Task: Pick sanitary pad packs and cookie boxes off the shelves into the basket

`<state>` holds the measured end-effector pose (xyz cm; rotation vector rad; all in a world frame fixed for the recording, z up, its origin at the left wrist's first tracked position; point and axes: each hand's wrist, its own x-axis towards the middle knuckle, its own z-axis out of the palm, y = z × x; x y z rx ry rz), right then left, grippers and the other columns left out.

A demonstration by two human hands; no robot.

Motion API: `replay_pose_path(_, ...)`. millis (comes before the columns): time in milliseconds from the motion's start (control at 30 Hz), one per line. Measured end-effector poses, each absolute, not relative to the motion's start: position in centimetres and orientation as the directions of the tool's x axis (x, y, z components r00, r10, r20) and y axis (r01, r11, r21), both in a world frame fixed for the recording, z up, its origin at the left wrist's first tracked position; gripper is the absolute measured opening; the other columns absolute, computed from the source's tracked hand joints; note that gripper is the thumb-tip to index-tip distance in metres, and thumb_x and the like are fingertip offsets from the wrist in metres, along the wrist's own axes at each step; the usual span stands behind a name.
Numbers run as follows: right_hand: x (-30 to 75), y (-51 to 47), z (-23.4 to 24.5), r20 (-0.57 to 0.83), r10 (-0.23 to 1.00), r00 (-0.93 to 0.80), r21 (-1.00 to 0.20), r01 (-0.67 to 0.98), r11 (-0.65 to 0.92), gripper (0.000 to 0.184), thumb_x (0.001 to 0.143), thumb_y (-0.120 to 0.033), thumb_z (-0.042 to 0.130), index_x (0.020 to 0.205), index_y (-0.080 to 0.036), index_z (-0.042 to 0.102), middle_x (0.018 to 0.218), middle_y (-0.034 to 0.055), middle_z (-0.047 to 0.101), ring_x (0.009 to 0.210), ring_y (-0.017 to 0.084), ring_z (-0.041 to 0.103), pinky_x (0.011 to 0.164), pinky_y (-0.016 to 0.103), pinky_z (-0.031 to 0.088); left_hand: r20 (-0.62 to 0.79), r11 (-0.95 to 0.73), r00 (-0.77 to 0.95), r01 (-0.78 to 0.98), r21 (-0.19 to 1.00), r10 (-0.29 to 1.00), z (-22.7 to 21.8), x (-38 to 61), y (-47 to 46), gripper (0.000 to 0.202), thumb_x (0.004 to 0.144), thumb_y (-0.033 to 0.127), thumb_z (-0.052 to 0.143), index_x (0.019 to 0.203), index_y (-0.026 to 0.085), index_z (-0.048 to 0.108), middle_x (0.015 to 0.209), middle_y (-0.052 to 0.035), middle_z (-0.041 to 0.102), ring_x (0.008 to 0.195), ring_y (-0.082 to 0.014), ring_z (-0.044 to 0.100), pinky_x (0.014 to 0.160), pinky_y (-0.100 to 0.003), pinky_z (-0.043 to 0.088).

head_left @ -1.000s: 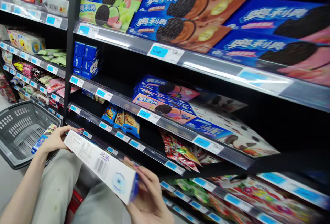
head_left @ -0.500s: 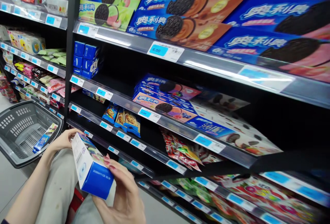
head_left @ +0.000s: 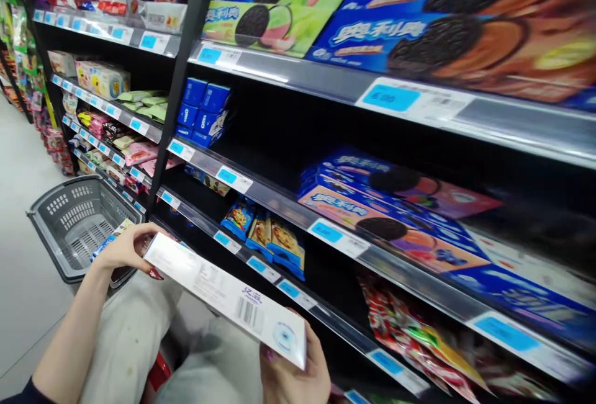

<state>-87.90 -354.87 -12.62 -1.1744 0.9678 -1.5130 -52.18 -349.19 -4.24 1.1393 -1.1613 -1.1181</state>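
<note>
I hold a long flat white box point(head_left: 223, 295) between both hands, its printed back with a barcode facing up. My left hand point(head_left: 125, 247) grips its far end near the basket. My right hand point(head_left: 291, 376) supports the near end from below, at the bottom of the view. The box lies tilted across my lap, in front of the lower shelves.
A grey plastic shopping basket point(head_left: 77, 224) stands on the floor at left with a small packet point(head_left: 106, 244) inside. Black shelves point(head_left: 326, 81) full of blue cookie boxes point(head_left: 372, 199) and snack packs point(head_left: 265, 236) rise to the right. The aisle floor point(head_left: 23, 162) runs off at left.
The box has turned from end-on back to lying flat with its barcode side up. The view has moved right and closer to the shelves.
</note>
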Motion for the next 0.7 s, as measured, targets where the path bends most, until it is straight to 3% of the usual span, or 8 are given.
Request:
replay_pose_path(67, -88.2, -355.3, -13.8, 0.163, -0.984, -0.071, -0.951, 0.253, -0.176, 0.067, 0.072, -0.048, 0.099, 0.13, -0.028, 0.074, 0.132, 0.0109, 0.074, 0.11, 0.032, 0.077, 0.079, 0.037, 0.064, -0.012, -0.019, -0.059, 0.115, 0.993, -0.998, -3.3, -52.2, -349.1, 0.074, 0.055, 0.049, 0.103, 0.118, 0.018, 0.08, 0.121, -0.0127, 0.081, 0.106, -0.0333, 0.076, 0.09, -0.041, 0.064)
replay_pose_path(133, -88.1, -355.6, -14.0, 0.133, -0.991, 0.012, -0.954, 0.272, -0.125, 0.069, 0.067, -0.051, 0.102, 0.125, -0.027, 0.075, 0.129, 0.011, 0.075, 0.111, 0.036, 0.078, 0.086, 0.046, 0.066, -0.137, -0.172, -0.243, 0.128, 0.977, -0.96, -2.9, -52.0, -349.2, 0.076, 0.064, 0.062, 0.095, 0.124, 0.018, 0.079, 0.129, -0.0129, 0.079, 0.107, -0.0336, 0.076, 0.087, -0.04, 0.065)
replay_pose_path(233, -87.0, -355.9, -13.5, 0.068, -0.972, 0.223, -0.965, 0.262, -0.007, 0.068, 0.06, -0.051, 0.106, 0.117, -0.026, 0.077, 0.127, 0.0136, 0.076, 0.117, 0.044, 0.078, 0.101, 0.06, 0.062, -0.332, -0.329, -0.44, -0.086, 0.941, -0.834, -3.7, -51.0, -348.9, 0.058, 0.063, 0.057, 0.096, 0.106, 0.02, 0.084, 0.113, -0.0063, 0.083, 0.104, -0.0313, 0.076, 0.088, -0.035, 0.063)
replay_pose_path(300, -85.7, -356.0, -13.5, 0.001, -0.945, 0.327, -0.966, 0.243, 0.084, 0.073, 0.065, -0.056, 0.103, 0.126, -0.027, 0.076, 0.133, 0.0168, 0.075, 0.126, 0.046, 0.074, 0.106, 0.061, 0.06, -0.46, -0.421, -0.428, -0.189, 0.887, -0.778, -4.9, -49.5, -347.5, 0.047, 0.063, 0.051, 0.095, 0.096, 0.022, 0.083, 0.097, -0.0019, 0.083, 0.097, -0.0288, 0.076, 0.086, -0.032, 0.062)
replay_pose_path(367, -84.4, -356.2, -14.4, -0.067, -0.932, 0.356, -0.96, 0.232, 0.157, 0.078, 0.074, -0.064, 0.095, 0.139, -0.029, 0.069, 0.143, 0.0181, 0.072, 0.138, 0.045, 0.068, 0.11, 0.06, 0.059, -0.554, -0.513, -0.274, -0.211, 0.832, -0.786, -6.2, -47.3, -345.2, 0.044, 0.07, 0.053, 0.086, 0.101, 0.022, 0.081, 0.096, -0.0011, 0.084, 0.096, -0.0287, 0.077, 0.084, -0.033, 0.062)
replay_pose_path(467, -83.2, -357.0, -17.8, -0.205, -0.947, 0.249, -0.967, 0.097, 0.235, 0.077, 0.079, -0.068, 0.086, 0.142, -0.028, 0.066, 0.149, 0.0161, 0.069, 0.143, 0.044, 0.064, 0.118, 0.061, 0.054, -0.549, -0.567, 0.169, -0.391, 0.725, -0.819, -8.2, -43.4, -341.5, 0.046, 0.074, 0.049, 0.077, 0.112, 0.022, 0.079, 0.114, -0.0031, 0.085, 0.109, -0.0309, 0.077, 0.094, -0.034, 0.06)
replay_pose_path(567, -82.6, -358.1, -22.2, -0.314, -0.943, 0.112, -0.94, -0.174, 0.292, 0.059, 0.071, -0.068, 0.081, 0.114, -0.028, 0.075, 0.123, 0.0165, 0.08, 0.129, 0.049, 0.073, 0.114, 0.061, 0.057, -0.451, -0.655, 0.478, -0.488, 0.577, -0.754, -11.3, -41.0, -340.3, 0.051, 0.082, 0.044, 0.07, 0.125, 0.016, 0.072, 0.133, -0.0156, 0.079, 0.124, -0.0376, 0.072, 0.11, -0.042, 0.053)
replay_pose_path(700, -81.6, -358.9, -25.3, -0.332, -0.924, 0.189, -0.888, -0.394, 0.238, 0.037, 0.061, -0.063, 0.073, 0.081, -0.032, 0.071, 0.085, 0.0138, 0.081, 0.1, 0.051, 0.082, 0.095, 0.058, 0.066, -0.383, -0.769, 0.676, -0.471, 0.432, -0.629, -17.5, -41.6, -342.7, 0.055, 0.095, 0.035, 0.059, 0.143, 0.009, 0.057, 0.151, -0.0268, 0.066, 0.14, -0.0394, 0.063, 0.119, -0.047, 0.045)
